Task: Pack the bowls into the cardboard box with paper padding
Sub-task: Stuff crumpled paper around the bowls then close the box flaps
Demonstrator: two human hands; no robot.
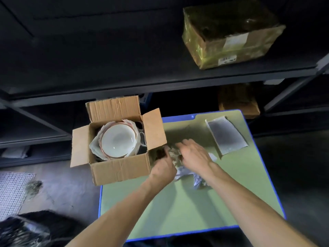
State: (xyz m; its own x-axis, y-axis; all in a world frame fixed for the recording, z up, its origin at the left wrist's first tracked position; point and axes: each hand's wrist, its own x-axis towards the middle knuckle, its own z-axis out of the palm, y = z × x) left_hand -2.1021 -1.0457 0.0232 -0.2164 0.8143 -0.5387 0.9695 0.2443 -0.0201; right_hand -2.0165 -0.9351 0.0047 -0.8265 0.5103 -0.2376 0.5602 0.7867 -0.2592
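An open cardboard box [117,168] stands at the left edge of a green board [178,211]. Inside it a white bowl [117,139] with a thin brown rim sits on top of a stack, with paper between the bowls. Right of the box lies crumpled paper [185,173] on the board. My left hand [163,166] grips the paper's left side beside the box wall. My right hand [194,154] lies over the paper from above, its fingers curled into it. Most of the paper is hidden under both hands.
A flat grey sheet [226,136] lies at the board's far right. Dark metal shelving [160,81] runs behind, with a taped carton [229,34] on the upper shelf and a brown package [238,100] below. A white mesh mat [12,189] lies on the floor at left.
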